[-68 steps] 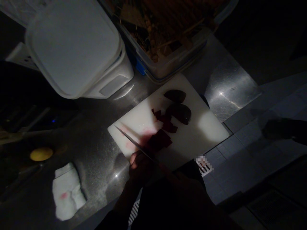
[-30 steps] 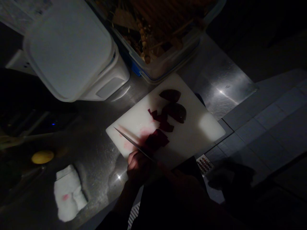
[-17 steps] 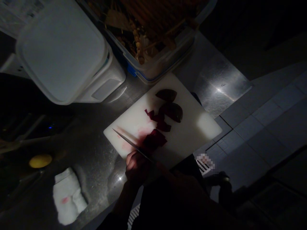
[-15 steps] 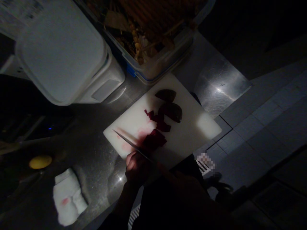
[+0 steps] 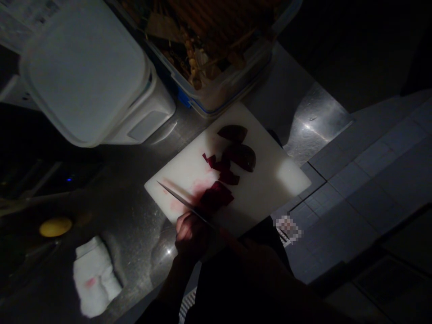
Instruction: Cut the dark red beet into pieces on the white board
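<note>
A knife (image 5: 182, 200) lies across the near left part of a white cutting board (image 5: 270, 180), its tip toward the left corner. My right hand (image 5: 241, 247), very dark, is closed on the knife's handle. My left hand (image 5: 191, 231) has its fingers curled at the board's near edge, against the blade; whatever it holds is hidden in shadow. Dark red cut pieces (image 5: 218, 198) sit just beyond the blade. Smaller red pieces (image 5: 227, 175) lie farther up, beside two larger dark chunks (image 5: 243, 157). Red stains mark the board.
A white lidded container (image 5: 87, 72) stands at the upper left. Behind the board is a clear plastic box (image 5: 216, 99) with brown items. A stained white cloth (image 5: 96, 279) and a yellow oval object (image 5: 56, 227) are on the metal counter (image 5: 141, 238) at left.
The whole view has shifted slightly. A dark shape on the floor at the lower right is gone from view. My hands and the knife look almost unchanged.
</note>
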Action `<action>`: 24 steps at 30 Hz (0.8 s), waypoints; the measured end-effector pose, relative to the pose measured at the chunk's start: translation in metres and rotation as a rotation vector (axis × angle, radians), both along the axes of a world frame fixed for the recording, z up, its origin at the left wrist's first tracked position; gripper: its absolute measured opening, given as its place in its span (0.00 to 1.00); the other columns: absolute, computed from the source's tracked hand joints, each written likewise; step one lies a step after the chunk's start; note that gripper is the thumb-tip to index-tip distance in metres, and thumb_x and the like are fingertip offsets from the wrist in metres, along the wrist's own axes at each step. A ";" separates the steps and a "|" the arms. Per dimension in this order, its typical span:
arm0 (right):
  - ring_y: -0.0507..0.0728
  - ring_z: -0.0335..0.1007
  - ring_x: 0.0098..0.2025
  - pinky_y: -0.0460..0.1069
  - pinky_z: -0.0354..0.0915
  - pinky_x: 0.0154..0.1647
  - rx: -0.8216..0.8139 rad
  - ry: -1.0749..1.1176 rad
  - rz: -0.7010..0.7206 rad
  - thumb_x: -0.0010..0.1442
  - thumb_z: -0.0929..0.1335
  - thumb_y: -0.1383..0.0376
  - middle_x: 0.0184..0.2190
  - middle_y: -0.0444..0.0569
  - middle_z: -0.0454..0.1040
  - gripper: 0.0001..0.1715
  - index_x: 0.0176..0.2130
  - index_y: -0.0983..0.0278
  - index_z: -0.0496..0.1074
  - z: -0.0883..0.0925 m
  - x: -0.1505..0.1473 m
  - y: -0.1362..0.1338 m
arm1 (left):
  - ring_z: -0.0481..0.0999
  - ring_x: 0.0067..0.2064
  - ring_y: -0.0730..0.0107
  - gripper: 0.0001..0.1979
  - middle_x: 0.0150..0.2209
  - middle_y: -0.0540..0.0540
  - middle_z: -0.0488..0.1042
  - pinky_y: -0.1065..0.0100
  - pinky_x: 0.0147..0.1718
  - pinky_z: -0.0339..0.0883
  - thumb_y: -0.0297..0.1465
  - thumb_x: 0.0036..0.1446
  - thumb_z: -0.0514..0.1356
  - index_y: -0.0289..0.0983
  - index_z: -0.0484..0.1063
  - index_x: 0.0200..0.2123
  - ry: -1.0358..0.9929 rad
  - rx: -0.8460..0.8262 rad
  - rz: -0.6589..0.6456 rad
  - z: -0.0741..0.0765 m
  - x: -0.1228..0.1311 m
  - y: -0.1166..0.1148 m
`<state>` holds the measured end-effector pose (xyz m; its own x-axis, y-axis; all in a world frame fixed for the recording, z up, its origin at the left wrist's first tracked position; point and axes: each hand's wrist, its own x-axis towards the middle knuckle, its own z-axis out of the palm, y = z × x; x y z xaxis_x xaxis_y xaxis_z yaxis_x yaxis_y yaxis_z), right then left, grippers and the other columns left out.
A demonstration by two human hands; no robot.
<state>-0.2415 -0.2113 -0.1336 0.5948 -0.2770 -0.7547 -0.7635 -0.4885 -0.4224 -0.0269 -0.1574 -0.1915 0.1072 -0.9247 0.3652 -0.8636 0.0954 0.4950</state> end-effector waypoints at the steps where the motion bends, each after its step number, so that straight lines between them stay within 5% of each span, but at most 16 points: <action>1: 0.50 0.68 0.26 0.45 0.46 0.23 0.003 -0.005 -0.002 0.57 0.59 0.75 0.37 0.47 0.74 0.51 0.69 0.48 0.33 0.000 0.000 0.000 | 0.74 0.46 0.61 0.03 0.37 0.46 0.75 0.61 0.43 0.70 0.26 0.55 0.61 0.39 0.72 0.34 -0.006 -0.001 -0.005 0.000 0.000 0.000; 24: 0.58 0.76 0.28 0.46 0.37 0.22 0.041 -0.069 -0.083 0.54 0.57 0.75 0.37 0.46 0.74 0.55 0.67 0.40 0.26 0.002 0.004 -0.004 | 0.75 0.46 0.59 0.03 0.36 0.45 0.76 0.61 0.42 0.71 0.25 0.52 0.62 0.38 0.75 0.31 -0.073 0.020 -0.047 -0.012 0.009 0.008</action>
